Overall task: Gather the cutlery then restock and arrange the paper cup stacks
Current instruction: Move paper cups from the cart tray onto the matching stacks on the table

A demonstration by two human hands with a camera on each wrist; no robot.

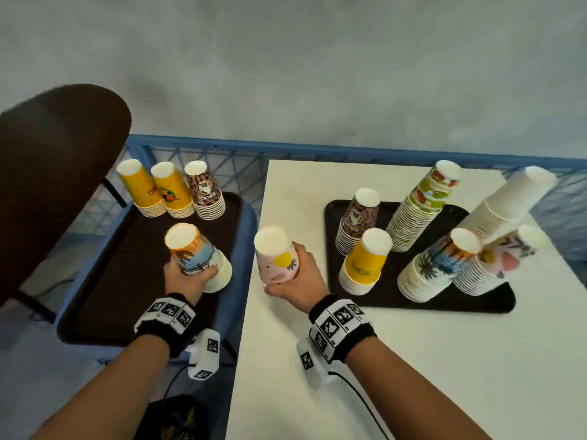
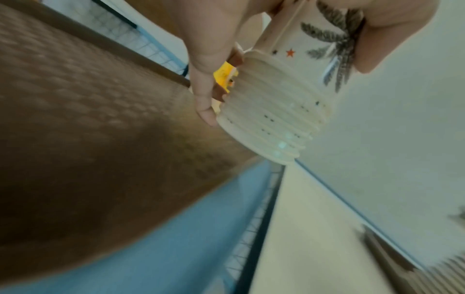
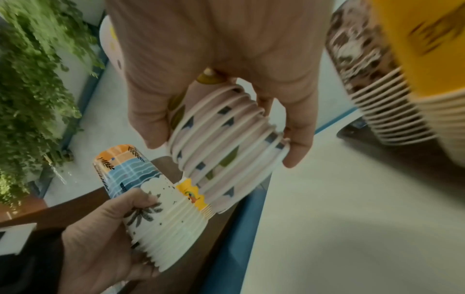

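Observation:
My left hand grips a short stack of upside-down palm-print cups above the brown tray on the blue cart; the same palm-print stack fills the left wrist view. My right hand grips a pink stack with yellow blotches over the white table's left edge. That pink stack shows between my fingers in the right wrist view, with the palm-print stack below it. Both stacks are tilted and held off the surfaces.
Two yellow stacks and a leopard-print stack stand at the brown tray's far end. A black tray on the white table carries several taller cup stacks. A dark chair back rises at left. Blue mesh rail behind.

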